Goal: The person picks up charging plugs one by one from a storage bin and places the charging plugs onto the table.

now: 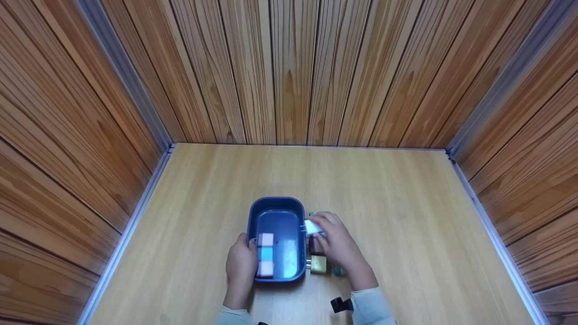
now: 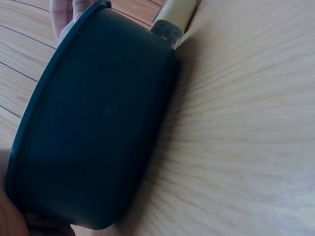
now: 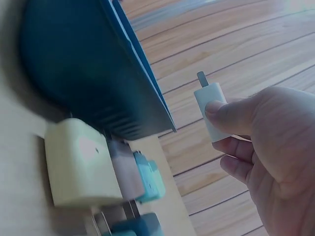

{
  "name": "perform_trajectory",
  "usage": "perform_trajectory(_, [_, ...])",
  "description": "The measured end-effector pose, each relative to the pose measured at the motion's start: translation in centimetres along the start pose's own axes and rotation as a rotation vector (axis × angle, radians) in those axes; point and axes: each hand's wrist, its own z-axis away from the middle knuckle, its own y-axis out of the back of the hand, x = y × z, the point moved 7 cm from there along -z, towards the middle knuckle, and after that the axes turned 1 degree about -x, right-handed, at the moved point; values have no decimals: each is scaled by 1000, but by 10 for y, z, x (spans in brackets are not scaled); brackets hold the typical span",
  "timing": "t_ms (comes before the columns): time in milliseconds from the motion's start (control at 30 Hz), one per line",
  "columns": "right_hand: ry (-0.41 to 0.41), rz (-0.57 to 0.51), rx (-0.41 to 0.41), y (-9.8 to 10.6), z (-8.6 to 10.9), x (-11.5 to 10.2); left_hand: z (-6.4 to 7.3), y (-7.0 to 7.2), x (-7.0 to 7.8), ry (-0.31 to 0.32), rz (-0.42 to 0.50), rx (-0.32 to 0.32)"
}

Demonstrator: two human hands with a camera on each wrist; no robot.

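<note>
White charger (image 1: 312,227) pinched in right hand (image 1: 339,240), prongs (image 3: 202,79) facing blue bin (image 1: 280,221); left hand (image 1: 240,263) grips bin's left side, presumably steadying it.

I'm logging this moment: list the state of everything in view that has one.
Bin: upright, open-topped.
Left grip: holding the bin's left side.
Right grip: pinching the white plug.
White plug: raised, prongs towards the bin.
Pink and blue plugs: lying in the bin.
Yellow plug: outside, prongs towards the bin.
Brown plug and teal plugs: outside the bin.
</note>
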Motion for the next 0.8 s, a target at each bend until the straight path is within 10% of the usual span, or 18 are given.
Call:
perform_trajectory(567, [-190, -38, 45, 15, 12, 33, 0, -2, -5, 64, 5, -29])
perform_trajectory(800, [-254, -47, 66, 19, 14, 44, -1, 1, -1, -7, -16, 21])
